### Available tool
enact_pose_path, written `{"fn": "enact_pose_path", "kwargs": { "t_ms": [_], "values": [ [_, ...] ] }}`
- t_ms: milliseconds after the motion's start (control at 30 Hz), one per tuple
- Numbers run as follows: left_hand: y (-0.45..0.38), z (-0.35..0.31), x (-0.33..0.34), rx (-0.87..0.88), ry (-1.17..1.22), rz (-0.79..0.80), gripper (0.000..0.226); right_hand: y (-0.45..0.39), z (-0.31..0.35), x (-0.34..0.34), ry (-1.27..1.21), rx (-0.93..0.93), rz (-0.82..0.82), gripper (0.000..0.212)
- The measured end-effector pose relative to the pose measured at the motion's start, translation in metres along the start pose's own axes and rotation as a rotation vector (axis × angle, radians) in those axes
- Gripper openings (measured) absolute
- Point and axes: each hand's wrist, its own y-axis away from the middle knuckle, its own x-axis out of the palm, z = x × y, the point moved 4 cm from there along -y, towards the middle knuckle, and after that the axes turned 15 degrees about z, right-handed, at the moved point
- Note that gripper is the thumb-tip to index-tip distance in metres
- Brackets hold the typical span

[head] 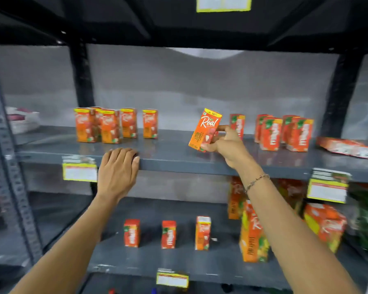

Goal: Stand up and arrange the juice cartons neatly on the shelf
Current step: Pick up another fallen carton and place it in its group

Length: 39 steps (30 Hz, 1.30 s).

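Observation:
My right hand [225,145] grips a small orange juice carton [203,129], tilted, just above the grey upper shelf [174,160] near its middle. My left hand [117,168] rests palm-down on that shelf's front edge, fingers together, holding nothing. Several orange cartons [106,126] stand upright at the shelf's left, one [150,124] a little apart. To the right stand several red cartons [285,133]. Flat cartons [346,147] lie at the far right.
The lower shelf [157,259] holds three small upright cartons [168,234] and large juice packs [253,232] at the right. Yellow price tags [80,171] hang on the shelf edges. Black uprights [81,81] frame the bay; a grey slotted post [6,158] stands at the left.

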Motion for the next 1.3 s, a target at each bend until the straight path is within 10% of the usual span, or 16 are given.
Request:
{"fn": "enact_pose_path", "kwargs": {
  "t_ms": [500, 1133, 1300],
  "values": [
    [-0.004, 0.125, 0.016, 0.087, 0.064, -0.006, 0.045, -0.116, -0.002, 0.188, 0.334, 0.076, 0.022, 0.065],
    [-0.003, 0.127, 0.015, 0.090, 0.159, -0.017, 0.050, -0.120, -0.011, 0.184, 0.373, 0.135, 0.131, 0.081],
    [-0.006, 0.107, -0.001, 0.046, 0.242, -0.047, 0.051, -0.077, -0.007, 0.123, 0.311, -0.015, -0.017, 0.050]
  ]
}}
